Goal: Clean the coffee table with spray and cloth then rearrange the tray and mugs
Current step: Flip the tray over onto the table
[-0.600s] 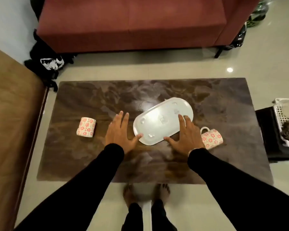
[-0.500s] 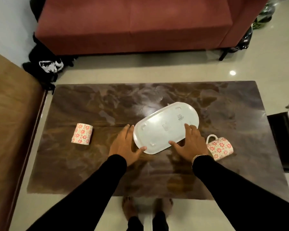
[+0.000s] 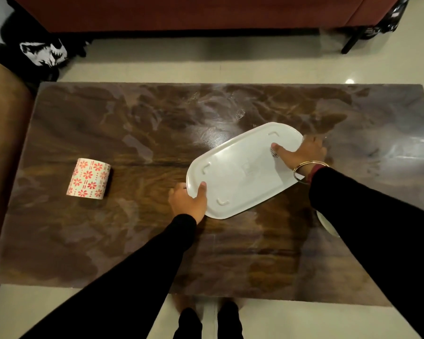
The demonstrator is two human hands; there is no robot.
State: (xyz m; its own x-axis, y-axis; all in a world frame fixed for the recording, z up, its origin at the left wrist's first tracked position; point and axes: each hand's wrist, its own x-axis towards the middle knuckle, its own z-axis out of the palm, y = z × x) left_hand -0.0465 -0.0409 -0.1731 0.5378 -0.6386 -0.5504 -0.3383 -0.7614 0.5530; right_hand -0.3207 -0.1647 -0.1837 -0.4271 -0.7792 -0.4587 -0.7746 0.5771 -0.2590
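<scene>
Tray (image 3: pixel 242 172), white, oval, lies underside up on the counter (image 3: pixel 157 123), right of centre, long axis running diagonally. Small raised feet and a printed label show on the upturned base.

Both hands are on it. Left hand (image 3: pixel 189 201) pinches the near-left end, thumb over the base, fingers curled under the rim. Right hand (image 3: pixel 301 152) clamps the far-right end the same way, thumb pressing near the label, bangle at the wrist.

Judgement: the tray looks about to be turned right side up. Risks from here:
- Smooth glazed-looking surface, thumb-and-finger grip only at the two ends; a slip mid-turn would drop it on the hard top.
- Swinging the long end round could knock whatever sits under the right sleeve; a pale curved edge (image 3: pixel 327 223) shows there, possibly the second mug, cannot tell.
- Patterned mug (image 3: pixel 88 178), red flowers on white, lies on its side well to the left, apart from the tray. It could roll if the counter is jolted.

Counter top is dark brown, marbled, glossy, with streaky sheen across the far half that may be damp or just reflected light. No spray or cloth in sight.

Room: pale tiled floor, red sofa (image 3: pixel 206 11) along the far side, a black bag with white print (image 3: pixel 42 53) on the floor at far left, wooden furniture at the left edge. The person's feet are at the near edge.
</scene>
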